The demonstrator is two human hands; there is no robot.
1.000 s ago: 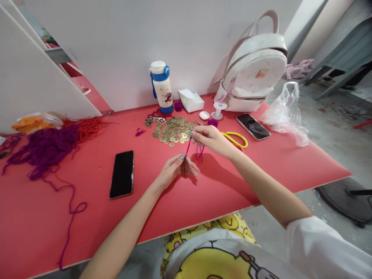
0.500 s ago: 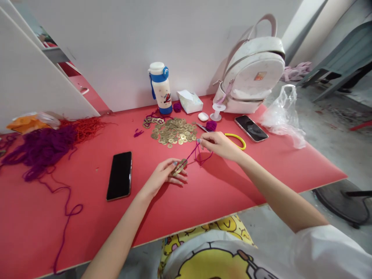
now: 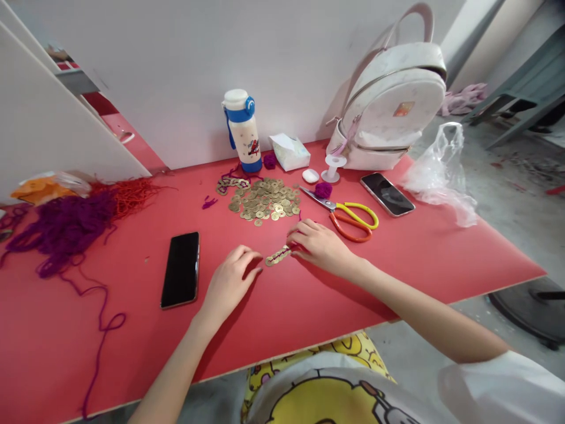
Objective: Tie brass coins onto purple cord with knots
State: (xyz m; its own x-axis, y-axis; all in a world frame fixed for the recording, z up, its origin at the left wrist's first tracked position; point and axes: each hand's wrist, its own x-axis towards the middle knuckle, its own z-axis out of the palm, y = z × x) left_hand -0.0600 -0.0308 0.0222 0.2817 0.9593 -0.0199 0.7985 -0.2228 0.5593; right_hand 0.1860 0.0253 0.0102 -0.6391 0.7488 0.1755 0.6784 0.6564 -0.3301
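Note:
A short row of brass coins with square holes, joined by purple yarn, lies on the red table. My right hand is over its right end, fingers curled and closed on it; they hide that end and most of the yarn. Just left of the row, my left hand holds nothing, its thumb and fingers apart. Beyond the hands spreads a heap of loose brass coins, with a finished-looking coin strand at its left. Scissors with yellow and orange handles lie behind my right hand.
A black phone lies left of my left hand, with tangled purple yarn farther left. Along the back stand a bottle, a tissue pack, a white spool and a backpack. Another phone lies at right.
My left hand has let go of the strung coins and drawn slightly left. My right hand has come down and nearer from pulling the yarn to the coins, uncovering the scissors.

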